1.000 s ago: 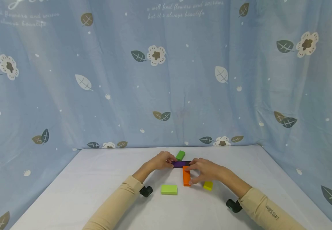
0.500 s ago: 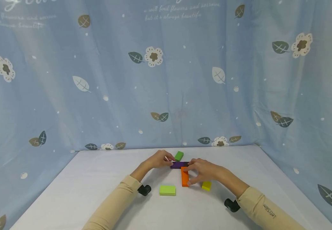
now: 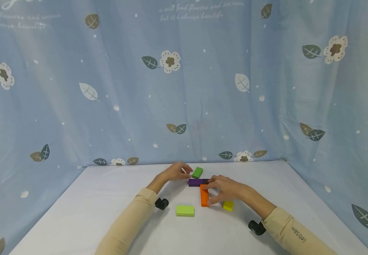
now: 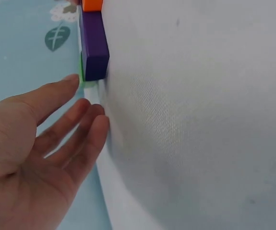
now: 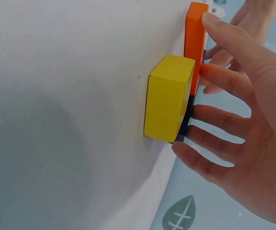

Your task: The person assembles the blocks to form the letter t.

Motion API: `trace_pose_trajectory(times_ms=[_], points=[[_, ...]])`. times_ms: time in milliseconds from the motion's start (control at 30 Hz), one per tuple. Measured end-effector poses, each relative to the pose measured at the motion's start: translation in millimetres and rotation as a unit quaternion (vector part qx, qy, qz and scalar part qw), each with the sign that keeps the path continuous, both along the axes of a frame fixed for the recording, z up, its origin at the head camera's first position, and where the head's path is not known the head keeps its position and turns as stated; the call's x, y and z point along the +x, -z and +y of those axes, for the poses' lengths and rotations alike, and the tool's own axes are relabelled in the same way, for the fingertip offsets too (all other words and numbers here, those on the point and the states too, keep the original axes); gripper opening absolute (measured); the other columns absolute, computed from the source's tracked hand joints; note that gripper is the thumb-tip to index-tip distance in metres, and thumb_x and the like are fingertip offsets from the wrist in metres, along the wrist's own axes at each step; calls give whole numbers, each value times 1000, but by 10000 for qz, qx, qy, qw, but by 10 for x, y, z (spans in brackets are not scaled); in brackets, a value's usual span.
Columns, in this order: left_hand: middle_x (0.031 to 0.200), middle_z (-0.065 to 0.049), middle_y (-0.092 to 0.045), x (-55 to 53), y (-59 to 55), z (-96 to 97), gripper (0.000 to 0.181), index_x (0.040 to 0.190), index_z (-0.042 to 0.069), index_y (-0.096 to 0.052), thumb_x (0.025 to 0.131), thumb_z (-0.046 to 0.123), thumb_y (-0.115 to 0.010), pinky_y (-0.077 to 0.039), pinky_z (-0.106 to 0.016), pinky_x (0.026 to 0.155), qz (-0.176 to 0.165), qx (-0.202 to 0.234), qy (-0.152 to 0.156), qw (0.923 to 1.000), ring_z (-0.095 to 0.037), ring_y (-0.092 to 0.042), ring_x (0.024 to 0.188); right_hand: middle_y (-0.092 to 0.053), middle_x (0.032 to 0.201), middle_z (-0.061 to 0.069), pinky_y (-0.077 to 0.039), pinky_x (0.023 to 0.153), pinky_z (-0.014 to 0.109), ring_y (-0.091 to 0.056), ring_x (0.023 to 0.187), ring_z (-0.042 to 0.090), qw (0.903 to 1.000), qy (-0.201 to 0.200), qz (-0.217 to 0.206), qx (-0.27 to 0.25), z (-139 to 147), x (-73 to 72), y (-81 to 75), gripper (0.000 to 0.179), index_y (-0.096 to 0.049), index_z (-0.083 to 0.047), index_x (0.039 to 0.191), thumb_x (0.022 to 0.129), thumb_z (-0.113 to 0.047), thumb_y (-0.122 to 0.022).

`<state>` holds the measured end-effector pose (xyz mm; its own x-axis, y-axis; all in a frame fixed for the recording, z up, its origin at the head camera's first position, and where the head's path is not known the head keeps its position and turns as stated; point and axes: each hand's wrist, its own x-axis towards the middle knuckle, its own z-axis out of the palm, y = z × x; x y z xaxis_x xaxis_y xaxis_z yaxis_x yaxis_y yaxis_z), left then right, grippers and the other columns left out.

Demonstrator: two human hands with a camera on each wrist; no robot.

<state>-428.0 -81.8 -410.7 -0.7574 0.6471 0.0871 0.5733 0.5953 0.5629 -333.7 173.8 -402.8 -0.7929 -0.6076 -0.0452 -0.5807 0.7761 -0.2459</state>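
My left hand is just left of the purple block, fingers loosely bent and holding nothing. In the left wrist view its thumb tip stops a little short of the purple block's end. The fingers of my right hand rest on an orange block: the index finger near its far end, the thumb at its near right corner. In the right wrist view the other fingertips reach a black block that lines up with the purple one. The orange block meets this row at a right angle.
Behind the purple block, a green block lies at a slant. A yellow block sits under my right wrist, and a lime-green block lies in front on the white tabletop. A blue patterned curtain hangs around the table.
My left hand has let go of the purple block's left end and drawn slightly back and left. My right hand keeps its place at the orange and black blocks.
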Motion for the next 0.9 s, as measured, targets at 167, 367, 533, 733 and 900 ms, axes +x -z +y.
trace_pose_trajectory(times_ms=[167, 367, 533, 733, 900], points=[[115, -15, -69, -95, 29, 19, 32, 122, 1, -66, 93, 14, -67, -58, -33, 80, -433, 163, -237, 9986, -24, -68, 96, -58, 133, 6, -49, 100, 48, -53, 117, 25, 10000, -41, 48, 7, 3, 4, -8, 58, -67, -28, 127, 78, -60, -73], [122, -15, -67, -174, 47, 37, 37, 126, 3, -64, 92, 17, -69, -59, -34, 81, -664, 185, -267, 9973, -28, -67, 106, -59, 130, 6, -49, 99, 48, -53, 115, 24, 9999, -94, 30, -36, 7, 5, -17, 58, -67, -27, 127, 79, -59, -73], [130, -14, -64, -211, 16, 82, 45, 132, 6, -61, 91, 21, -71, -58, -36, 86, -763, 57, -212, 9968, -31, -63, 116, -59, 133, 5, -48, 101, 47, -53, 117, 24, 10000, -22, 37, 41, 14, -4, -25, 59, -67, -28, 127, 78, -61, -73], [136, -13, -60, -271, 22, 118, 50, 136, 6, -57, 90, 20, -72, -57, -36, 88, -599, -148, -20, 9981, -30, -62, 118, -59, 131, 4, -49, 100, 47, -53, 116, 23, 10000, -15, -40, -30, 14, -11, -24, 59, -67, -28, 127, 78, -60, -73], [141, -11, -57, -278, 18, 130, 50, 137, 10, -57, 90, 22, -71, -57, -37, 88, -600, -334, -71, 9976, -29, -61, 120, -59, 132, 6, -49, 99, 48, -54, 116, 24, 9999, 27, -112, -86, 10, -9, -19, 62, -66, -27, 128, 77, -61, -74]])
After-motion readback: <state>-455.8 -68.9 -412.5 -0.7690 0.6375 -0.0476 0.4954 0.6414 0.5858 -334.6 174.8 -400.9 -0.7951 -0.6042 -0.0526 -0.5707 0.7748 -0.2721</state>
